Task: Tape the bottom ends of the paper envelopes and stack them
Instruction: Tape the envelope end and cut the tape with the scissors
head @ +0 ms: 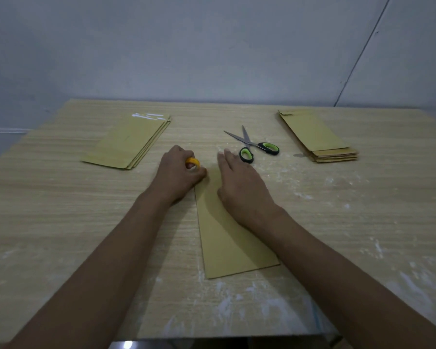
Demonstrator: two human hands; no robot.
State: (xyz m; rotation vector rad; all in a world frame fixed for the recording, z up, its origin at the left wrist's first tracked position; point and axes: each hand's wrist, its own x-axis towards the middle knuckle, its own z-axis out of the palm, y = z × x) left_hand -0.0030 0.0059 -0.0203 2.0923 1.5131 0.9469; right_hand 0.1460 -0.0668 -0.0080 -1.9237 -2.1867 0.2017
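A single brown paper envelope point(227, 243) lies lengthwise in the middle of the table, its far end under my hands. My left hand point(179, 175) grips a small yellow tape roll point(193, 162) at the envelope's far left corner. My right hand point(239, 182) lies flat with straight fingers on the envelope's far end, pressing it down. A stack of envelopes with shiny tape on their far ends point(130, 141) sits at the left. Another stack of envelopes point(317, 137) sits at the right.
Scissors with green and black handles point(253, 146) lie open just beyond my right hand. The wooden table point(61, 222) has white smears near its front and right side. A grey wall stands close behind the table's far edge.
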